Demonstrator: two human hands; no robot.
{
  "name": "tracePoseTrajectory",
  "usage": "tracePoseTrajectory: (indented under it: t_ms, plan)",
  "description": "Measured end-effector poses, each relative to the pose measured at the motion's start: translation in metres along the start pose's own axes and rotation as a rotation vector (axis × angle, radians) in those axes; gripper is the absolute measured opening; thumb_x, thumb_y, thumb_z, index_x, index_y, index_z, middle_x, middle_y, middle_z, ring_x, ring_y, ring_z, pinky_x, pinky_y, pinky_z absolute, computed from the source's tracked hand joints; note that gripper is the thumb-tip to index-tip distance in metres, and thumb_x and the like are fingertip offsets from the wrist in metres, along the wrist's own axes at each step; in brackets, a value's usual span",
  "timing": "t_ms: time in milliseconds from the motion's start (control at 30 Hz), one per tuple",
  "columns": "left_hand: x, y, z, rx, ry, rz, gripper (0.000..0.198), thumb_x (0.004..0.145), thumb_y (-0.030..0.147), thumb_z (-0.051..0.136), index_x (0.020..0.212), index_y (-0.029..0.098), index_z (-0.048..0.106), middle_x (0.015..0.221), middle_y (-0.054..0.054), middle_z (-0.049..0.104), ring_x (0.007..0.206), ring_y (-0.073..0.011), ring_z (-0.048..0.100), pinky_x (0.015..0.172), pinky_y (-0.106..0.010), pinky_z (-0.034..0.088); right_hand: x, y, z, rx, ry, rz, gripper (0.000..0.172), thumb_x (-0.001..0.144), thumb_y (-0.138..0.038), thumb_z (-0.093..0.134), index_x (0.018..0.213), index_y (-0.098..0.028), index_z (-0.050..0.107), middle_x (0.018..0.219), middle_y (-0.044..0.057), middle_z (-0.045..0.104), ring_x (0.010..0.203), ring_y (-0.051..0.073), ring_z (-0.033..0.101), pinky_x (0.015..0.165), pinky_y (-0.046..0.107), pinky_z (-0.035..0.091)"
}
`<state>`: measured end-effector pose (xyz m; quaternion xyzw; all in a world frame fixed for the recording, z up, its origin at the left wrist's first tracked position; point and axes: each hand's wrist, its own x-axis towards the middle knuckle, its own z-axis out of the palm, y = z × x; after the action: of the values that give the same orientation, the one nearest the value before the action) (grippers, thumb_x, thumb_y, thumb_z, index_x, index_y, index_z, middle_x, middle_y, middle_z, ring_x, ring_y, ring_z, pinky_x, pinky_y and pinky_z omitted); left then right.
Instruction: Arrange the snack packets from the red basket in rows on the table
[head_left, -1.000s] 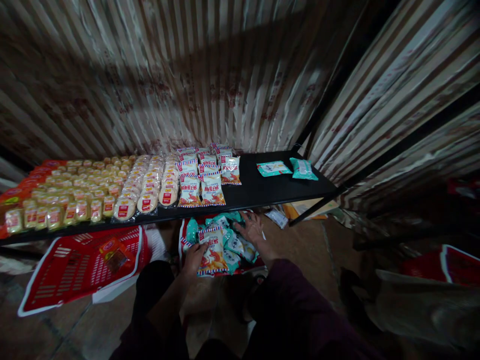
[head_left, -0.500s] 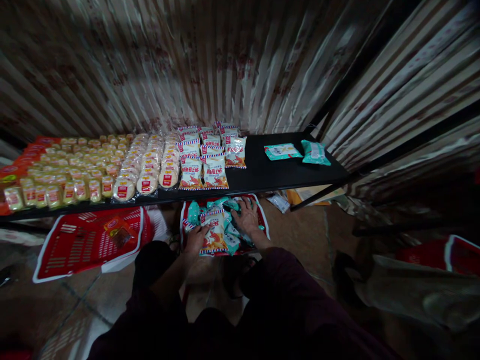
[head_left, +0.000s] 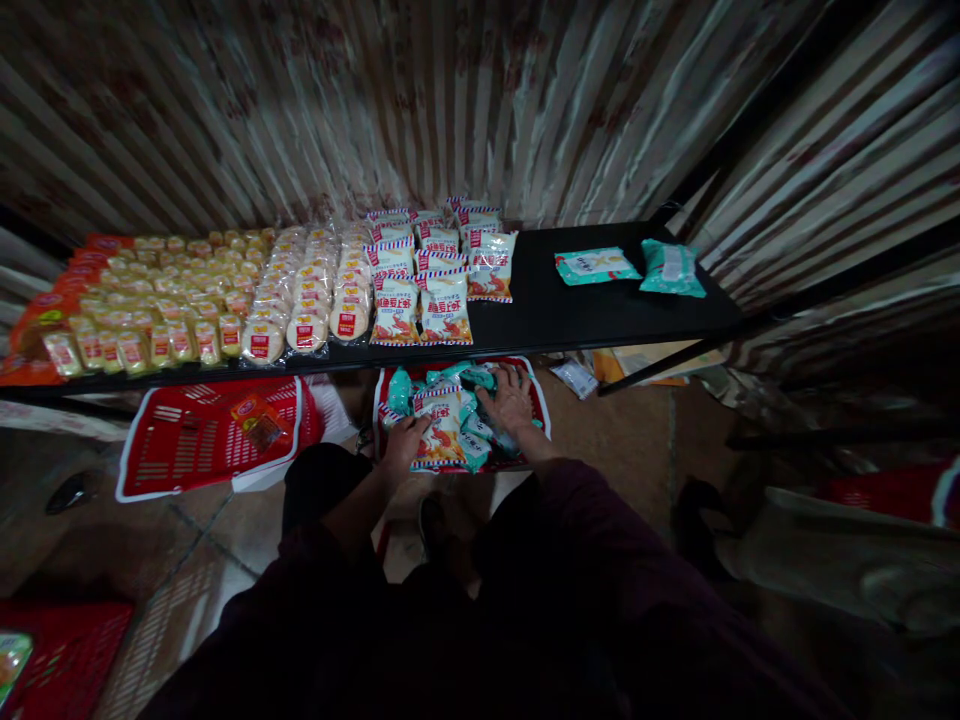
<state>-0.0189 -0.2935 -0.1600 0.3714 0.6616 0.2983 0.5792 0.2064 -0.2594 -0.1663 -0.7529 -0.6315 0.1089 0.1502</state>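
A red shopping basket point(head_left: 541, 398) with a white rim stands below the shelf's front edge, filled with teal snack packs point(head_left: 475, 450). On top of them lies a white and orange snack bag point(head_left: 441, 430) with striped ends. My left hand point(head_left: 405, 440) pinches this bag at its left side, thumb on top. Beside it, my right hand point(head_left: 511, 402) rests on the teal packs at the basket's right, fingers spread and holding nothing that I can see. Some fingertips are hidden among the packs.
The black shelf point(head_left: 540, 325) carries rows of small yellow cakes point(head_left: 180, 300), round wafers point(head_left: 306, 328), white snack bags point(head_left: 442, 305) and two teal packs point(head_left: 596, 265). Another red basket point(head_left: 191, 440) lies left on the floor. A slanting shelf leg point(head_left: 660, 365) stands right.
The view has shifted, so the shelf and baskets appear higher and further right. Both hands stay at the basket, the left at the white snack bag and the right on the teal packs.
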Motion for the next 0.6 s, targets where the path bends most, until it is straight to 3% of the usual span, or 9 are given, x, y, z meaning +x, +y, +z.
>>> tracePoseTrajectory:
  t_ms: [367,600]
  plan:
    - [0.003,-0.001,0.001,-0.018,0.024,0.015,0.039,0.067,0.056,0.064,0.067,0.017,0.061,0.066,-0.003,0.063,0.062,-0.0143,0.059,0.057,-0.024,0.044,0.012,-0.011,-0.003,-0.014,-0.024,-0.050,0.051,0.086,-0.049,0.043,0.124,-0.016,0.049,0.136,0.013,0.044,0.133,0.034,0.024,0.108,0.048,0.022]
    - [0.004,-0.003,0.001,0.007,0.031,0.018,0.036,0.068,0.053,0.065,0.063,0.018,0.060,0.064,-0.002,0.062,0.065,-0.0148,0.059,0.058,-0.024,0.045,0.009,-0.004,-0.007,-0.012,-0.037,-0.083,0.049,0.086,-0.048,0.044,0.123,-0.017,0.048,0.135,0.013,0.046,0.130,0.030,0.032,0.110,0.045,0.019]
